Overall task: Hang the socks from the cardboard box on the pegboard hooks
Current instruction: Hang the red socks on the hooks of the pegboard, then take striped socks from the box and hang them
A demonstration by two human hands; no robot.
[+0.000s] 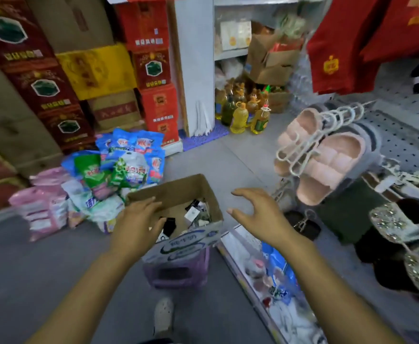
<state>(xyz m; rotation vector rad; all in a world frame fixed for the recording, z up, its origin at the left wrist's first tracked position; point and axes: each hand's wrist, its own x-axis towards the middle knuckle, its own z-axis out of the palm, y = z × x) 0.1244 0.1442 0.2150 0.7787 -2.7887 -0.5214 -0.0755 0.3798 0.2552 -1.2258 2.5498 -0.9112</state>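
The left hand (139,219) is spread wide over the open cardboard box (178,192), palm down, with its fingers (151,203) reaching above the left part of the box opening; it holds nothing. Just below the thumb of this hand, inside the box, lies a black sock (170,225), and a little further to the right of it are more packed socks with white labels (193,212), pressed against the right wall of the box. The box stands on a purple plastic stool (178,271), which is directly under the left hand. The right hand (258,214) hangs in the air to the right of the box, outside it, also open and empty, with the fingers curved and pointing left toward the box edge. To the upper right of the right hand, pink slippers (327,160) hang on white hooks (300,150) that come out from the grey pegboard (401,142). Further right of this hand, sparkling sandals (392,224) hang on the same board. To the left of the left hand, a pile of coloured detergent bags (119,167) lies on the floor (228,157). Between the two forearms, low down, a light shoe (164,314) of the person stands on the floor.
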